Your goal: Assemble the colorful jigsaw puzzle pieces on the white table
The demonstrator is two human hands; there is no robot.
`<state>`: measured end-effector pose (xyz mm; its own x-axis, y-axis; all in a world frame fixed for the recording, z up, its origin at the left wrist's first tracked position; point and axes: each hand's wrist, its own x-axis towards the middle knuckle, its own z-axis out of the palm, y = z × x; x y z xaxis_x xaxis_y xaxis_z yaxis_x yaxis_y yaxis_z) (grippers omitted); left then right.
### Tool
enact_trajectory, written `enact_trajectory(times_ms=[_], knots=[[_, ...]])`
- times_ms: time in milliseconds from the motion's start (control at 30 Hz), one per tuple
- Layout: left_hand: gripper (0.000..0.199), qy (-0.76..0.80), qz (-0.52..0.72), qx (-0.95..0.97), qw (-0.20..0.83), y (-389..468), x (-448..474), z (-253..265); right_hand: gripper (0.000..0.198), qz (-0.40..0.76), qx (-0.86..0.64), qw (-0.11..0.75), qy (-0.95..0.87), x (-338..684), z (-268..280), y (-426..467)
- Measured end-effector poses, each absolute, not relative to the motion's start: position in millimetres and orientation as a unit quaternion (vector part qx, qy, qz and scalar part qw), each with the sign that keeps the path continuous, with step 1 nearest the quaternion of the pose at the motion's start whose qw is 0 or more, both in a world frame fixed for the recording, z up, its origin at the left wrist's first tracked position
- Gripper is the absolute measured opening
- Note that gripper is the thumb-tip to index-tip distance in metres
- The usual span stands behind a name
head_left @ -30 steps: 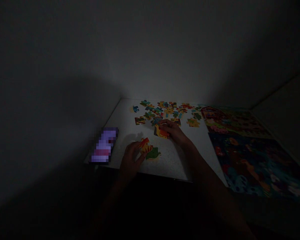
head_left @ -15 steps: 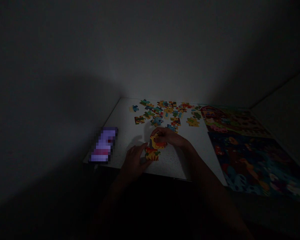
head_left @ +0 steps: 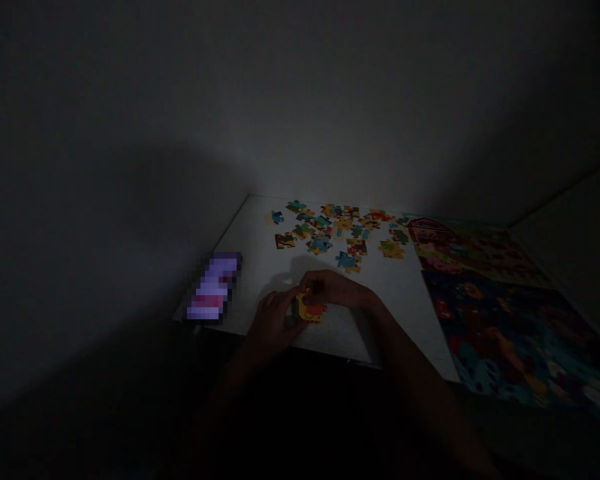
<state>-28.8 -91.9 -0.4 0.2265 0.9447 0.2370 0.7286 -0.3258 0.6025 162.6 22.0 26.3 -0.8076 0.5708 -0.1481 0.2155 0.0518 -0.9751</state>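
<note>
Near the front of the white table, my two hands meet around a yellow and orange puzzle piece (head_left: 312, 311). My right hand (head_left: 336, 289) pinches it from above, thumb and fingers at its upper edge. On its left side, my left hand (head_left: 275, 317) is closed with thumb and index finger reaching the piece's edges. The second piece that was in my left hand is now hidden, seemingly behind the yellow one. Beyond my hands lie several loose puzzle pieces (head_left: 320, 243), scattered toward the wall. The scene is dim, so fine details of the fingers are hard to make out.
A phone with a lit, pixelated screen (head_left: 213, 287) lies at the table's left edge. On the right are two assembled picture puzzles, a farm scene (head_left: 460, 250) and a dark blue scene (head_left: 510, 333). A wall (head_left: 320, 120) rises behind the table (head_left: 400, 327).
My right hand has come down and slightly left, bringing its yellow piece over the one in my left hand, which is now covered. The view has shifted slightly.
</note>
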Motion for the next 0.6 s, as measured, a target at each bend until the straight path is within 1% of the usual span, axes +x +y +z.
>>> enact_trajectory(times_ms=[200,400,500,600], knots=[[0.059,0.552,0.28,0.762,0.192,-92.4,-29.7,-0.1,0.027,0.625,-0.294,0.125,-0.713,162.7,23.6,19.9],[0.057,0.538,0.286,0.767,0.203,-94.3,-29.0,7.0,0.02,0.541,-0.281,0.153,-0.778,164.9,22.7,28.1],[0.051,0.542,0.28,0.769,0.192,-94.2,-28.1,7.6,0.013,0.469,-0.354,0.197,-0.785,154.7,17.5,45.0],[0.047,0.541,0.271,0.776,0.179,-93.5,-28.5,5.9,0.022,0.341,-0.435,0.234,-0.8,130.8,11.2,65.9]])
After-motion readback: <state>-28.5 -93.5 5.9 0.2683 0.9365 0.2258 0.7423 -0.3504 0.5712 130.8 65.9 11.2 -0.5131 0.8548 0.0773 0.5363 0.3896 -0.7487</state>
